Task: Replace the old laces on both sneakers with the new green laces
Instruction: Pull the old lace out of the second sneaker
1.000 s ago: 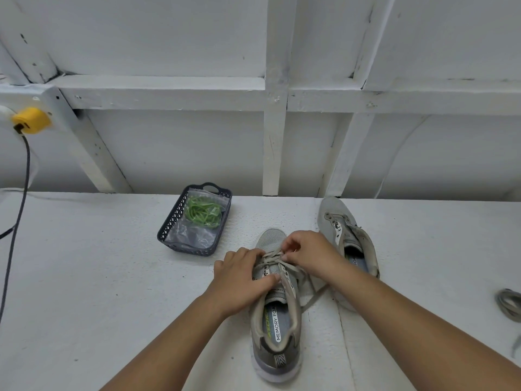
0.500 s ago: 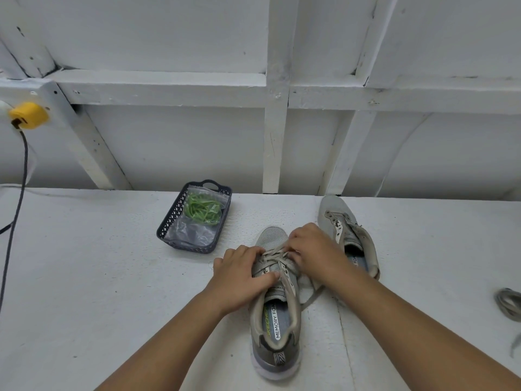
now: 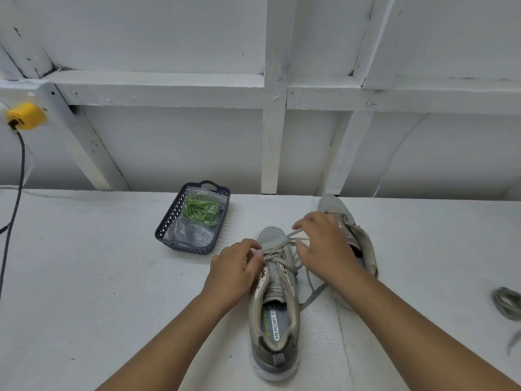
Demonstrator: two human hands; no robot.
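Basket: a dark perforated basket (image 3: pixel 168 224) is set on the white bench (image 3: pixel 84 277), left of and beyond the near sneaker (image 3: pixel 275 303).
Basket contents: a clear plastic bag (image 3: pixel 191 232) is laid inside; the green laces (image 3: pixel 200 209) are bunched in its far end.
Near sneaker: placed toe away, old grey lace (image 3: pixel 277 249) partly threaded.
Left hand (image 3: pixel 235 270): curled at the sneaker's left eyelets, the lace pinched.
Right hand (image 3: pixel 324 246): a lace strand is pinched and drawn out to the right of the toe.
Second sneaker (image 3: pixel 355 235): just right of the near sneaker, partly hidden by the right hand.
Loose lace (image 3: pixel 507 303): far right of the near sneaker.
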